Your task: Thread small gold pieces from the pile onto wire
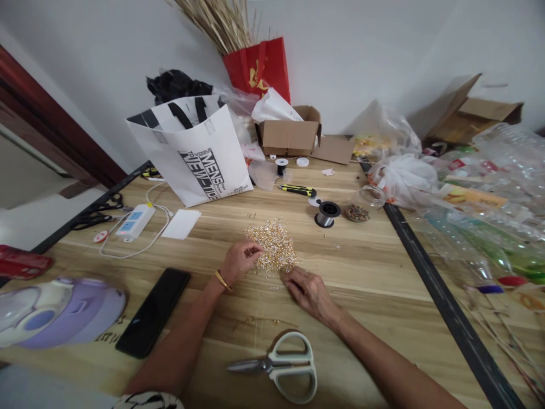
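Note:
A heap of small gold and silver beads [272, 247] lies spread on the wooden table. My left hand [241, 258], a gold bangle at its wrist, is closed in a pinch at the heap's left edge; whatever sits between the fingertips is too small to name. At the lower right edge, my right hand [310, 289] rests with fingers bent and pressed together on the beads, its fingertips partly hidden. Nearer to me lies a thin gold chain [272, 322] on the table. Below that are scissors [293, 366] with pale handles, blades pointing left.
A black phone [153, 312] and a purple bottle [72, 312] lie left of my left arm. Beyond the beads are a wire spool [327, 214], a yellow-black cutter [297, 190] and a jar of beads [361, 205]. A white bag [196, 153] stands behind; plastic bottles [485, 227] crowd the right.

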`<state>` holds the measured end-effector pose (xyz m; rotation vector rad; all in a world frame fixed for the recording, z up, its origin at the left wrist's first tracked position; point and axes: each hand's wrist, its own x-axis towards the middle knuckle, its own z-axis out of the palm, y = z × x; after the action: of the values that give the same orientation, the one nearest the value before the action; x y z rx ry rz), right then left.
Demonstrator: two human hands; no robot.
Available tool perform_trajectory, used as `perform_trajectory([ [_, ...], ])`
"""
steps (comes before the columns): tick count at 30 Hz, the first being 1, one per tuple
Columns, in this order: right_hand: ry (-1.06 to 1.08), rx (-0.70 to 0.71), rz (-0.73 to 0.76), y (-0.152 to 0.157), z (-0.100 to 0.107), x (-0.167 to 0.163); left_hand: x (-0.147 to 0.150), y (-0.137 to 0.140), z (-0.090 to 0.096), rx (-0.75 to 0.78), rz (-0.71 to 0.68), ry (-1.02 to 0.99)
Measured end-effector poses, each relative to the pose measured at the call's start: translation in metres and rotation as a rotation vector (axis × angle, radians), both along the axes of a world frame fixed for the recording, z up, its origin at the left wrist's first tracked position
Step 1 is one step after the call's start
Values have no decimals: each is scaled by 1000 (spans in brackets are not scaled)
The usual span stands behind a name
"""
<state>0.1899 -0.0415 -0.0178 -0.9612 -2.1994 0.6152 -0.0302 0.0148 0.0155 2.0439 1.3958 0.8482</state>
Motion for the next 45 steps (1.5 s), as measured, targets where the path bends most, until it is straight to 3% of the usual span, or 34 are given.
perform_trajectory([
  [5, -5, 19, 5, 0, 0, 0, -6, 3, 3, -31, 22, 14],
  [10, -21, 1, 13, 0, 0, 1, -7, 2, 8, -69, -137, 140],
  [17, -14, 5, 9, 0, 0, 0, -7, 0, 14, -82, -256, 305],
  [25, -34, -10, 1, 0, 0, 0, 3, -9, 10, -26, -464, 437],
  [34, -31, -16, 7, 0, 1, 0, 8, -12, 10, 8, -481, 460],
  [45, -32, -19, 5, 0, 2, 0, 2, -8, 18, -22, -468, 317],
])
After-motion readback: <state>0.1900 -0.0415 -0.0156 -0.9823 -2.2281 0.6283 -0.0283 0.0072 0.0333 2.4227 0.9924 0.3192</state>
